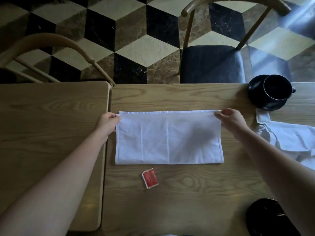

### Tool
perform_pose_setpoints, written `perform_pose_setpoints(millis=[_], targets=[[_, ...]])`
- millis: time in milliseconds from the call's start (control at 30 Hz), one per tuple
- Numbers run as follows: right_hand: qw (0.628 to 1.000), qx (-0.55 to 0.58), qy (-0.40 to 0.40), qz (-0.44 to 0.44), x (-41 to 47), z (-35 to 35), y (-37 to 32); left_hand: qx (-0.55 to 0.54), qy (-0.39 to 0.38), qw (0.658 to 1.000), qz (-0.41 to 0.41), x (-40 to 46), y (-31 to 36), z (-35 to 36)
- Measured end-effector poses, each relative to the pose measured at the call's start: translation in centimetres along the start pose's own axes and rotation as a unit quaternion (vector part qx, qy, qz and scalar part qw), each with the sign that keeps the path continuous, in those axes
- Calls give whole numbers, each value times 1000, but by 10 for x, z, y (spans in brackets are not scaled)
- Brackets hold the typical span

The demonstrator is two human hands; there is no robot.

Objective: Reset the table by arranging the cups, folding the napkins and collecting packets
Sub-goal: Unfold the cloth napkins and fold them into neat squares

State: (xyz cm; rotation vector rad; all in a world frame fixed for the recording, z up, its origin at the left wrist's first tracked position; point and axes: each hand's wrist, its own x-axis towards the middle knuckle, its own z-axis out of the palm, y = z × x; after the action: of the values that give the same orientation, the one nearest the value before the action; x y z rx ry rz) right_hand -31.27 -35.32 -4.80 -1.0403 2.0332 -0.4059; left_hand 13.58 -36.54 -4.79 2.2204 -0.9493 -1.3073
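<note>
Nearest of all, behind the right hand point(231, 119) and under its forearm, a glossy black thing point(269, 218) sits at the bottom edge of the view; the arm covers part of it and the frame cuts it off, so it is hard to tell what it is. Behind and between the two hands lies a red packet point(150, 178), flat on the tabletop point(196, 193), just short of the napkin's near edge and apart from it.

The napkin point(168, 138) lies between the hands, folded into a wide white band and spread flat. The left hand point(108, 122) pinches its far left corner between thumb and fingertips, the other fingers curled in. The right hand pinches the far right corner the same way; its fingertips are partly hidden by the cloth edge.

Off to the outside of the right hand a second, crumpled cloth point(289, 138) spreads across the tabletop and runs out of the right edge of the view. Beyond the right hand, a black cup point(276, 87) stands on a black saucer point(255, 97) near the far edge of the tabletop, with its handle pointing away from the hand; the inside is too dark to see into.

To the outside of the left hand a second tabletop point(51, 125) butts against the first. Farther off stand two chairs point(211, 63), one beyond each hand, the left one mostly cut off, on a patterned floor point(133, 31).
</note>
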Motion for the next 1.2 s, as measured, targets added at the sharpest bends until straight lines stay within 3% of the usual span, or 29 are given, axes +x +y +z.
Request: perform_pose_setpoints(millis=[633,767,867,933,1000,1100,1200], targets=[[999,-27,16,20,21,4,-7,6,44,999,-15,21,-4,12],[995,-35,90,38,-3,8,-9,-17,140,990,-9,4,2,9],[986,-21,156,-49,-58,33,-6,80,206,970,100,-36,-2,19],[989,-18,90,-117,-106,67,-9,145,130,962,193,-74,-11,45],[989,-31,-24,-143,-143,103,-15,181,15,955,234,-114,-22,79],[986,7,-140,-89,-173,142,-19,103,-47,982,150,-152,-40,118],[987,34,-151,-37,-182,157,-15,77,-43,993,81,-162,-58,132]])
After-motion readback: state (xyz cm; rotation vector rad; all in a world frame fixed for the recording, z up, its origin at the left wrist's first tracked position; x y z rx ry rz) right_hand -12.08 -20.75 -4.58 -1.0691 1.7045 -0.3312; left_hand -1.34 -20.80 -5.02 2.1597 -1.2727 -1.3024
